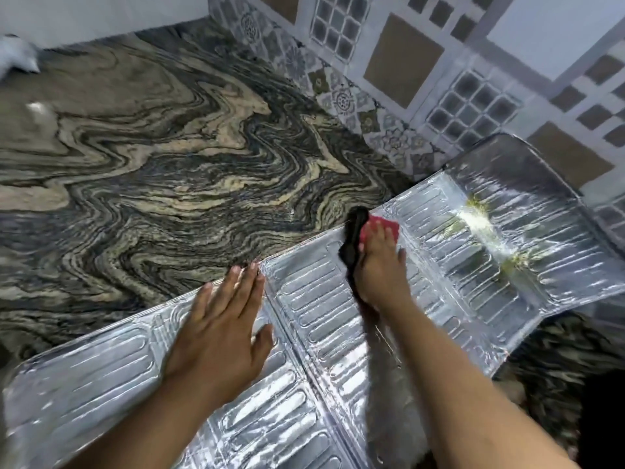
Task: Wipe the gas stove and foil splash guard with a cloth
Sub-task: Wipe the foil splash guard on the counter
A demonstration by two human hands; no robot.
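The silver foil splash guard (449,265) lies unfolded flat on the marbled countertop, its ribbed panels running from bottom left to upper right. My right hand (382,265) presses a red and black cloth (355,238) onto the middle panel near its far edge. My left hand (220,333) lies flat, fingers spread, on the left panel and holds nothing. Yellowish-green smears (480,218) mark the far right panel. The gas stove is not in view.
The swirled grey and beige countertop (152,164) stretches to the left and back. A patterned tile wall (406,62) rises behind the guard. A blurred white object (17,55) sits at the far left edge.
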